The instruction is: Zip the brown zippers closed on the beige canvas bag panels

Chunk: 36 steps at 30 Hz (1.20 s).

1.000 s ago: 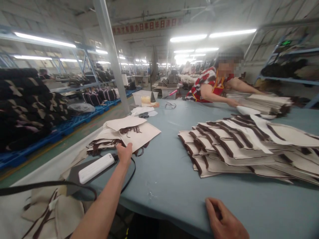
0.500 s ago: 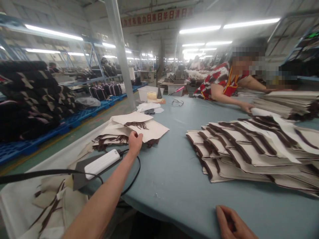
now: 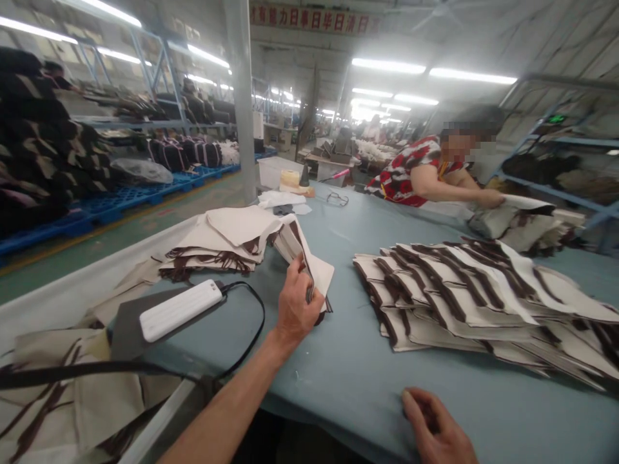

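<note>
My left hand (image 3: 296, 303) is closed on a cream canvas bag with brown trim (image 3: 300, 252), holding it lifted off the pile of similar bags (image 3: 220, 241) on the left of the blue-grey table (image 3: 338, 367). My right hand (image 3: 435, 428) rests on the table at the bottom edge of view, fingers curled loosely with nothing in them. A white power bank (image 3: 180, 309) with a black cable lies just left of my left hand.
A fanned stack of bags (image 3: 464, 296) covers the table's right side. A person in a red patterned top (image 3: 416, 177) handles another pile at the far end. Scissors (image 3: 337, 199) and tape rolls lie at the back. Blue pallets with dark bags line the left aisle.
My left hand took hold of a bag from the left pile and pulled it up and to the right. My right hand has stayed put. The person opposite lifted a bag.
</note>
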{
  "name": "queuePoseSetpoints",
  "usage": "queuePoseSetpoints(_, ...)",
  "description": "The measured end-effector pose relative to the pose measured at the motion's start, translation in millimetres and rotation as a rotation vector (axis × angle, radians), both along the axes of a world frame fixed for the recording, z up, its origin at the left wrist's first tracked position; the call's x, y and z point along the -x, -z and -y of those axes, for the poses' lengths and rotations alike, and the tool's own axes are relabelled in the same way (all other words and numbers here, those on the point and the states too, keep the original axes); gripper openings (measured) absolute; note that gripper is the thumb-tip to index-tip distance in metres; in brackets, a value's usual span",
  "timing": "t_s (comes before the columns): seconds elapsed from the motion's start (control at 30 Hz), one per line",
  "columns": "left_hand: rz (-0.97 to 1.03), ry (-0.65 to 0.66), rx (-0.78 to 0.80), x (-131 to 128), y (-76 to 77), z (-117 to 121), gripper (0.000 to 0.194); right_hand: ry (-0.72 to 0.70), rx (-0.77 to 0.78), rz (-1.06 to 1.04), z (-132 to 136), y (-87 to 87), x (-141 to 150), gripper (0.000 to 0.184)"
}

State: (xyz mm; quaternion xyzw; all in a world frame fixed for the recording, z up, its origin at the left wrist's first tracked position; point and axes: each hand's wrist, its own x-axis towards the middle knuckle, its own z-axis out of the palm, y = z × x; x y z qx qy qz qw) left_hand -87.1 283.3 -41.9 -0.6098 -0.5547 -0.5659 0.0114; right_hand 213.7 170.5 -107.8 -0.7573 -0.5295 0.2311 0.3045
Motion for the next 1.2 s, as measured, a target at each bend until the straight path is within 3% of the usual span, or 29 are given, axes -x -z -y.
queuePoseSetpoints(0.13, -0.034, 0.009, -0.065, -23, 13.2, 21, 0.027, -0.088, -0.063, -0.169, -10, -24.8, 20, 0.059)
queuePoseSetpoints(0.37, -0.057, 0.050, -0.113, -47, 37.5, 48, 0.017, -0.373, -0.341, -0.147, -51, -107.0, 125, 0.050)
queuePoseSetpoints(0.47, 0.013, 0.095, -0.099, -60, 46.9, 60, 0.037, -0.410, -0.372, -0.001, -68, -121.9, 151, 0.044)
queuePoseSetpoints(0.6, 0.159, 0.236, -0.027, -73, 48.1, 81, 0.048, -0.483, -0.387, 0.095, -74, -116.1, 152, 0.026)
queuePoseSetpoints(0.7, 0.333, 0.361, 0.072, -76, 40.9, 98, 0.037, -0.420, -0.423, 0.090, -76, -109.6, 133, 0.021)
queuePoseSetpoints(0.8, 0.639, 0.381, 0.243, -70, 35.4, 108, 0.030, -0.301, -0.463, 0.055, -75, -107.7, 108, 0.025)
queuePoseSetpoints(0.97, 1.210, 0.428, 0.496, -41, 25.6, 100, 0.055, -0.182, -0.526, 0.031, -39, -90.7, 84, 0.028)
queuePoseSetpoints(1.03, 1.359, 0.509, 0.528, -33, 15.1, 97, 0.060, -0.251, -0.581, 0.037, -16, -74.4, 83, 0.027)
queuePoseSetpoints(1.2, 1.569, 0.636, 0.492, -34, -9.9, 109, 0.065, -0.636, -0.739, 0.023, 28, -38.3, 90, 0.029)
